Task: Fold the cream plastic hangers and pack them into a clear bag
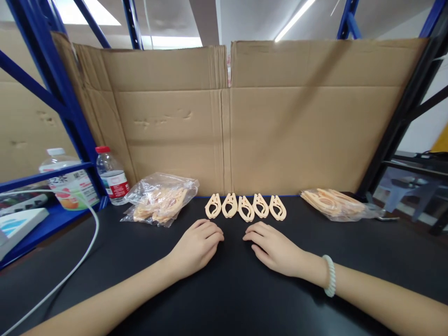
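Note:
Several beige plastic pieces that look like folded travel hangers (229, 206) stand in a row on the black table, near its back edge. My left hand (201, 242) rests palm down just in front of the row's left end, fingers loosely bent and nothing in them. Facing it, my right hand (271, 245) lies on the table with its fingers relaxed and slightly apart, also holding nothing. A gap of bare table separates the two hands, and neither touches the hangers. A pale coiled band (329, 276) circles my right wrist.
Clear plastic bags of similar beige pieces lie at back left (161, 200) and back right (336, 203). A red-capped bottle (115, 179) stands by the blue rack. A white cable (86, 254) crosses the table's left side. Cardboard (315, 121) walls the back.

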A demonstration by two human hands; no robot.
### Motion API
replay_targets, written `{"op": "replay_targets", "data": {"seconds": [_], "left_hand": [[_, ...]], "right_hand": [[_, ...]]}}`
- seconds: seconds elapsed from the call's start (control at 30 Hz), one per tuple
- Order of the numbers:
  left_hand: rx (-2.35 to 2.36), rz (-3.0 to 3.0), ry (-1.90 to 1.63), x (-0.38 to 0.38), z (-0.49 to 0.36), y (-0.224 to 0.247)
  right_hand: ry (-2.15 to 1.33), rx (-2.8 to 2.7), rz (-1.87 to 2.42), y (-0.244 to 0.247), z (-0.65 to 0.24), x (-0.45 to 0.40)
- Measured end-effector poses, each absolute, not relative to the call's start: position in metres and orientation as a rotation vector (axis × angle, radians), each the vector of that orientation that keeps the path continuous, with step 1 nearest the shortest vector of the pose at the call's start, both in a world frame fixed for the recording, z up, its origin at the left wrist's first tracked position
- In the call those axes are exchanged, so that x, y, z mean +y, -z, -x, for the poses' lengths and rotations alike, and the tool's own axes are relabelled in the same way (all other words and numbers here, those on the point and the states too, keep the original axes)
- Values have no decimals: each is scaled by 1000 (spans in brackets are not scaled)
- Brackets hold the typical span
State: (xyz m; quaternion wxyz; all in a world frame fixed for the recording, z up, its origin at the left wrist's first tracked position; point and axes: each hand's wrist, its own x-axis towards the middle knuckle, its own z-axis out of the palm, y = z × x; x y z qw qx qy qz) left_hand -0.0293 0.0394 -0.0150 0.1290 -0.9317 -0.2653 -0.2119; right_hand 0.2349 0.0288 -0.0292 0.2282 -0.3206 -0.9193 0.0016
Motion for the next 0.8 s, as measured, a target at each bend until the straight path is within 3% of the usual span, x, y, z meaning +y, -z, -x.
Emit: {"op": "replay_targets", "data": {"seconds": [0.43,0.8], "left_hand": [[-852,2699,731,43,28,17],[-858,2685,714,40,28,17]], "right_hand": [[-199,-2666,801,19,-259,25],[-212,-2888,972,12,-255,12]]}}
